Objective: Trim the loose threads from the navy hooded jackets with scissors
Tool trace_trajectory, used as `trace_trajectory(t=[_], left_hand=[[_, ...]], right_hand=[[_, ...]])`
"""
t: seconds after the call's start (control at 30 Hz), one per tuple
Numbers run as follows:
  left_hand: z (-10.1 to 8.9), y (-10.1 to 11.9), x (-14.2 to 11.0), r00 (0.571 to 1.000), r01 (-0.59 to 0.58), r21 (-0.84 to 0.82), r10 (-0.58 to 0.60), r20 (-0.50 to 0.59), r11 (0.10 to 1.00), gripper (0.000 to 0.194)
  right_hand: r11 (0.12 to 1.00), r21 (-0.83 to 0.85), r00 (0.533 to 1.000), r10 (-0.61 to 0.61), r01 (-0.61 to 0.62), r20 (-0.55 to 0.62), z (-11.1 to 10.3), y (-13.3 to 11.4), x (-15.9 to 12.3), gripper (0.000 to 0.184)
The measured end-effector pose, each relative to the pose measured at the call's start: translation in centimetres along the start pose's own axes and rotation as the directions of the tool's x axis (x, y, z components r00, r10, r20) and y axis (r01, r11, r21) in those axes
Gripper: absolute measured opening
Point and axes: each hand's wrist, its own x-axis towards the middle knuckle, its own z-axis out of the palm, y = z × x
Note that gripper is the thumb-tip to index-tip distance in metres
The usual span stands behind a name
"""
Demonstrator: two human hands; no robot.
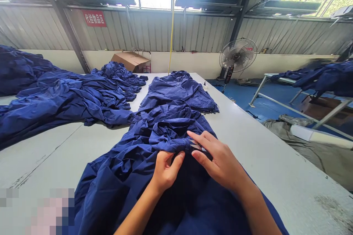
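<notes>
A navy blue garment [165, 132] lies bunched on the table in front of me. My left hand [167, 170] is closed on it, pinching a gathered, stitched edge between thumb and fingers. Just right of that pinch, my right hand [216, 154] holds small thread snips [195, 146]. Their metal blades sit apart beside the stitched edge, while the dark handle is mostly hidden inside the hand. Whether the blades touch any thread is too small to make out. Farther up the table lies another navy garment [179, 90], laid flatter.
More navy garments [63, 95] are heaped on the left of the white table [237, 128]. A cardboard box [131, 60] stands behind. Beyond the right edge are a standing fan [237, 55], a metal-framed table [259, 90] with navy garments, and grey cloth [309, 154].
</notes>
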Motion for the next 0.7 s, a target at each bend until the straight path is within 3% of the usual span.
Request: trace_trajectory(t=[0.1, 0.33, 0.7], left_hand=[[0.1, 0.3, 0.1, 1.000, 0.011, -0.053, -0.010, 0.014, 0.999, 0.027], [0.1, 0.4, 0.1, 1.000, 0.012, -0.019, -0.012, -0.004, 1.000, 0.030], [-0.1, 0.2, 0.1, 1.000, -0.028, 0.006, 0.028, -0.006, 1.000, 0.027]], right_hand=[[0.998, -0.055, 1.000, 0.007, -0.008, -0.015, 0.1, 0.0, 0.0, 0.044], [0.999, 0.018, 0.993, -0.038, 0.040, -0.113, 0.6, 0.1, 0.1, 0.031], [1.000, -0.014, 0.981, -0.004, 0.002, -0.194, 1.3, -0.1, 0.1, 0.032]])
